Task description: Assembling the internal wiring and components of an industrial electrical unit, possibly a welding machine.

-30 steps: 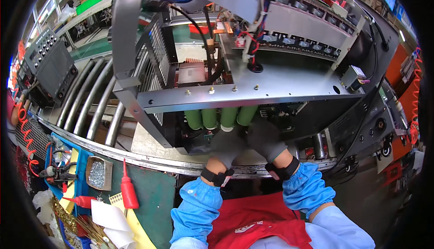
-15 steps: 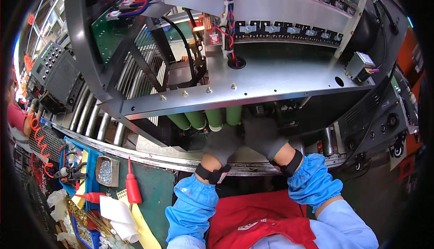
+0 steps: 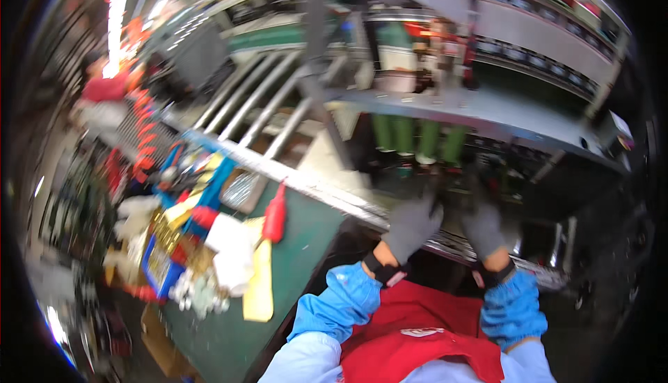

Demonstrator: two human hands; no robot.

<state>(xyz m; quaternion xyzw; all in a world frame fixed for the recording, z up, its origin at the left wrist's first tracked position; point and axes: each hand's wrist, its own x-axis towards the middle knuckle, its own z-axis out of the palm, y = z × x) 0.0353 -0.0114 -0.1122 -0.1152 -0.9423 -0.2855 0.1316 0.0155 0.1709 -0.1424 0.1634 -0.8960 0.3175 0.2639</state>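
Note:
Both of my hands wear grey gloves, and the view is smeared by motion. My left hand (image 3: 412, 224) reaches toward the lower opening of a large metal equipment cabinet (image 3: 515, 115). Beside it, my right hand (image 3: 483, 226) extends the same way, a gap between the two. Their fingers blur into the dark interior, so any grip there cannot be made out. Just beyond the left hand, several green cylinders (image 3: 428, 139) hang in a row under the cabinet's metal shelf. Above the shelf are rows of dark components and coloured wiring.
A roller conveyor (image 3: 268, 105) runs at the left. On the green bench (image 3: 313, 219) are a red squeeze bottle (image 3: 275, 214), a yellow strip (image 3: 258, 282), white paper (image 3: 230, 252) and a blue bin (image 3: 158, 265) of small parts. Another person (image 3: 104, 108) stands at the far left.
My view has swung left, so the bench and cabinet appear farther right. My hands have drawn back somewhat from under the shelf and stand further apart.

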